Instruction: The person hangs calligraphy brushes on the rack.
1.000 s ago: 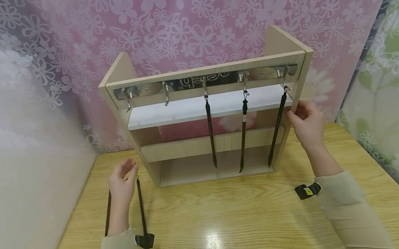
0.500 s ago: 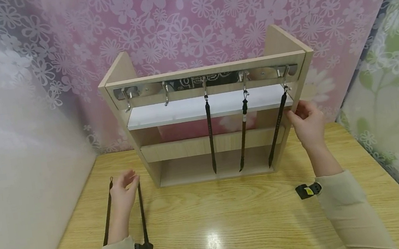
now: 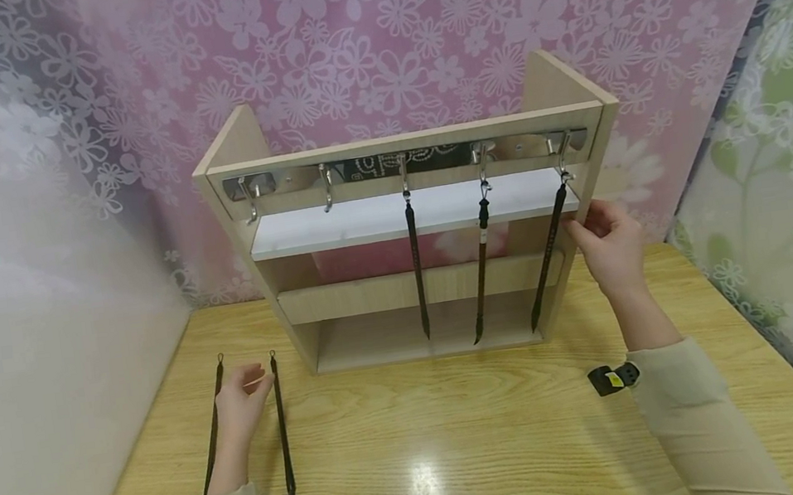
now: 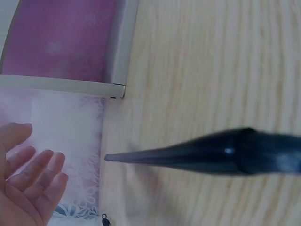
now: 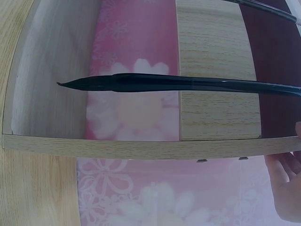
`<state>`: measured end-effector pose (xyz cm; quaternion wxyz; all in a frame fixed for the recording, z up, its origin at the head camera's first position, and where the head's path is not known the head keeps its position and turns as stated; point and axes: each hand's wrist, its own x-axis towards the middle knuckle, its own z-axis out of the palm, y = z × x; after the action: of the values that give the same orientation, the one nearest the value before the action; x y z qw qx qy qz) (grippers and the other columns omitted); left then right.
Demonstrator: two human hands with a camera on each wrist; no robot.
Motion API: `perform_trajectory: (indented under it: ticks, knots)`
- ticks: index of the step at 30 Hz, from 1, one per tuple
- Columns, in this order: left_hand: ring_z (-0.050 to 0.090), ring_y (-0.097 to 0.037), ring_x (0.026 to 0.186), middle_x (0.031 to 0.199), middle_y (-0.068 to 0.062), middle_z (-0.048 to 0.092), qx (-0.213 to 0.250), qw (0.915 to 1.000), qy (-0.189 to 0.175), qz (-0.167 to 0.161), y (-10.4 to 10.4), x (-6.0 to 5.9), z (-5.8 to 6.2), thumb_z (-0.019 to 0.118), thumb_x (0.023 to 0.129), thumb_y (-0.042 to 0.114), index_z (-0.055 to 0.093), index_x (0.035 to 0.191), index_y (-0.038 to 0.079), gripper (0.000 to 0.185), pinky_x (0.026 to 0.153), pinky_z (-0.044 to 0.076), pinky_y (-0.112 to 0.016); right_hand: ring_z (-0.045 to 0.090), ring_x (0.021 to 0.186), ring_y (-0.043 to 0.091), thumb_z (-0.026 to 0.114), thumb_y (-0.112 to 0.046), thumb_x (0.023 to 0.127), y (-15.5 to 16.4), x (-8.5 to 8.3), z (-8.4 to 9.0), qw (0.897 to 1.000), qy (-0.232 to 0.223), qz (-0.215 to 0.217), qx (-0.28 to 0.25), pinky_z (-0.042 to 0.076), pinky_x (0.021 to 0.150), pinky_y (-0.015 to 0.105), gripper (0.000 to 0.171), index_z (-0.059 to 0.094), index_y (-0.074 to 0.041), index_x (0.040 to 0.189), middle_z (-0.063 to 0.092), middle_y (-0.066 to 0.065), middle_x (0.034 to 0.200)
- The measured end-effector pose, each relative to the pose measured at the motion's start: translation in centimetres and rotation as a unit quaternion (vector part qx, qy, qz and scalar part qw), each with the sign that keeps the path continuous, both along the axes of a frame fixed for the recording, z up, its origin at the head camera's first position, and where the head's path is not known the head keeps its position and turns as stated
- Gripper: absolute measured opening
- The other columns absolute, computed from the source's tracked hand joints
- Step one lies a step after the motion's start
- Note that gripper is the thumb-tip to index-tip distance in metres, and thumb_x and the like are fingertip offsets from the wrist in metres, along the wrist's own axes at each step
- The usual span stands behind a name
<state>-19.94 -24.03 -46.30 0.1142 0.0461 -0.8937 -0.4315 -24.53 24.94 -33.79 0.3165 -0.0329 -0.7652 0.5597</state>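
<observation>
On the desk (image 3: 467, 439) the wooden rack (image 3: 411, 220) stood at the back edge, three brushes hanging from its hooks. The left hand (image 3: 240, 402) had drawn back toward the front left corner, fingers loosely spread, holding nothing; two loose brushes (image 3: 283, 430) lay either side of it. The right hand (image 3: 609, 240) kept pinching the rightmost hanging brush (image 3: 548, 257) near its top.

Only one patch of lettering is seen: pale characters on the dark strip (image 3: 386, 164) along the hook rail (image 3: 404, 164) of the wooden rack (image 3: 576, 102), too blurred and partly hidden to be read. No other text is made out.
</observation>
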Motion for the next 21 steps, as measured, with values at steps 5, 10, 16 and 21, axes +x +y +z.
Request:
perform_trajectory:
  ticks: [5, 10, 16, 21]
  knots:
    - [0.055, -0.039, 0.095, 0.108, -0.026, 0.055, -0.014, 0.9997, -0.021, 0.001, -0.3, 0.1, -0.4, 0.057, 0.087, 0.015, 0.05, 0.114, -0.008, 0.036, 0.076, 0.05, -0.046, 0.055, 0.082, 0.002, 0.063, -0.005, 0.08, 0.0, 0.0, 0.0, 1.0, -0.008, 0.002, -0.001, 0.047, 0.072, 0.012, 0.027, 0.059, 0.001, 0.106, 0.057, -0.008, 0.085]
    - [0.054, -0.041, 0.096, 0.107, -0.027, 0.055, -0.017, 0.9985, -0.052, -0.001, -0.6, 0.2, -0.9, 0.056, 0.087, 0.016, 0.05, 0.114, -0.009, 0.038, 0.076, 0.049, -0.047, 0.056, 0.082, 0.002, 0.062, -0.006, 0.081, -0.1, 0.1, 0.1, 1.0, -0.015, 0.01, -0.004, 0.047, 0.073, 0.013, 0.026, 0.059, 0.0, 0.106, 0.057, -0.006, 0.085]
    - [0.053, -0.04, 0.096, 0.106, -0.028, 0.054, -0.024, 0.9944, -0.102, -0.014, -0.9, 0.3, -1.7, 0.055, 0.087, 0.019, 0.049, 0.114, -0.011, 0.041, 0.077, 0.048, -0.047, 0.056, 0.081, 0.001, 0.062, -0.005, 0.081, -0.1, 0.2, 0.0, 1.0, -0.015, 0.009, -0.005, 0.047, 0.071, 0.012, 0.026, 0.058, 0.001, 0.106, 0.057, -0.008, 0.085]
    - [0.053, -0.038, 0.093, 0.106, -0.027, 0.055, -0.042, 0.9909, -0.128, -0.009, -1.0, 0.4, -2.0, 0.056, 0.087, 0.023, 0.049, 0.115, -0.01, 0.044, 0.074, 0.048, -0.045, 0.056, 0.083, 0.002, 0.062, -0.006, 0.081, -0.1, 0.3, 0.0, 1.0, -0.017, 0.012, -0.007, 0.047, 0.073, 0.012, 0.026, 0.058, 0.0, 0.106, 0.057, -0.007, 0.086]
